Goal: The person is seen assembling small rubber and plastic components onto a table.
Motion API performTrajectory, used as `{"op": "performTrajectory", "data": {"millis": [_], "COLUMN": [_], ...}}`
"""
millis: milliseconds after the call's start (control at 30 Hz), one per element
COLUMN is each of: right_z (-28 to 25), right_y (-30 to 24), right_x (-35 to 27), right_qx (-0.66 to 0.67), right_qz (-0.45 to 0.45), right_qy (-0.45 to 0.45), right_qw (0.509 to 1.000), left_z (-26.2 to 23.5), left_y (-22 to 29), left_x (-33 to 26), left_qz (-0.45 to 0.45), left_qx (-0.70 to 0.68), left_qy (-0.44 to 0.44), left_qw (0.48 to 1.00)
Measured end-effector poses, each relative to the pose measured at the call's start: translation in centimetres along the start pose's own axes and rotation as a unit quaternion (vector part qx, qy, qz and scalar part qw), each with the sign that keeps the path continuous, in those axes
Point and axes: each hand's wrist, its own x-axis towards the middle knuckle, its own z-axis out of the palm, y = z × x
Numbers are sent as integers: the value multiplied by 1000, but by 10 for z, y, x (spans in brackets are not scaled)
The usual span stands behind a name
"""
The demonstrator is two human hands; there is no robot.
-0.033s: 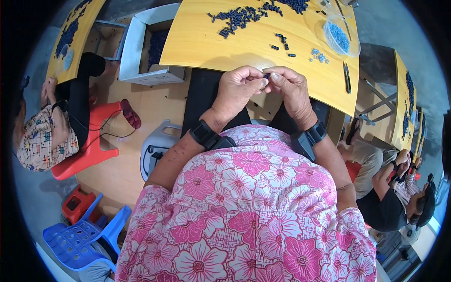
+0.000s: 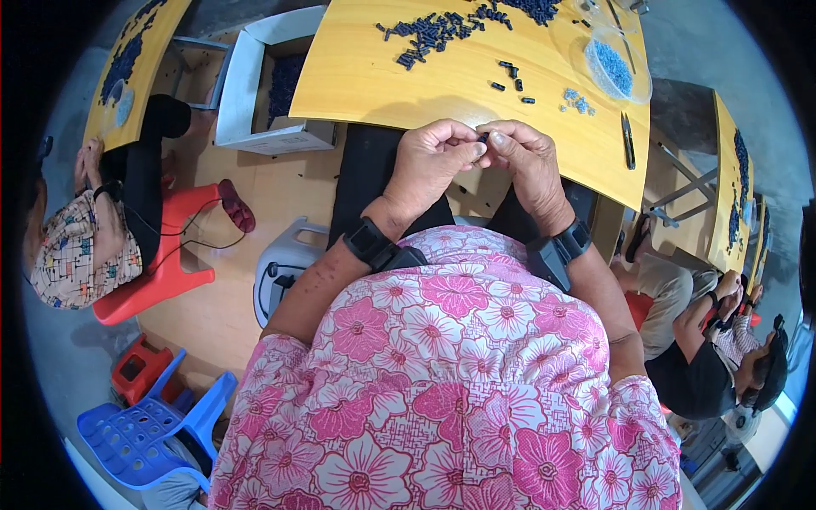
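Observation:
My left hand (image 2: pixel 432 164) and my right hand (image 2: pixel 531 166) meet at the near edge of the yellow table (image 2: pixel 357 76). The fingertips of both pinch one small dark cylindrical part (image 2: pixel 483 138), mostly hidden by the thumbs and fingers. Beyond them lie several loose dark cylindrical parts (image 2: pixel 518 84), and a scattered heap of the same kind (image 2: pixel 438 36) spreads farther back. Small pale-blue pieces (image 2: pixel 579 103) lie to the right, near a clear round bowl (image 2: pixel 645 88) holding more blue pieces (image 2: pixel 612 68). Dark pointed tweezers (image 2: pixel 628 141) rest by the right edge.
Left of the table stands a white open box (image 2: pixel 241 81) with dark parts inside. Another person (image 2: pixel 93 238) sits on a red stool (image 2: pixel 183 272) at the left; a blue plastic stool (image 2: pixel 140 433) is below. More people (image 2: pixel 701 365) work at tables on the right.

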Motion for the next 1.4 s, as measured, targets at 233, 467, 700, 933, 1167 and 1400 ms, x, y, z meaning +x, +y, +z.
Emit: {"op": "performTrajectory", "data": {"millis": [233,467,700,933,1167,1400], "right_z": [-3,-12,-15,-11,-12,-4], "right_y": [-4,-7,-7,-12,-8,-13], "right_x": [4,3,2,1,1,-4], "right_qx": [115,106,154,140,125,-47], "right_qz": [95,144,139,132,131,17], "right_qy": [-24,-105,-127,-117,-108,-99], "right_qw": [988,978,970,974,978,994], "left_z": [-2,1,1,-1,0,-2], "left_y": [0,9,14,14,12,7], "left_x": [0,1,2,2,3,2], "left_qz": [47,120,135,162,143,67], "left_qx": [125,212,227,232,241,136], "left_qy": [38,52,39,38,26,-57], "left_qw": [990,968,964,958,960,987]}}
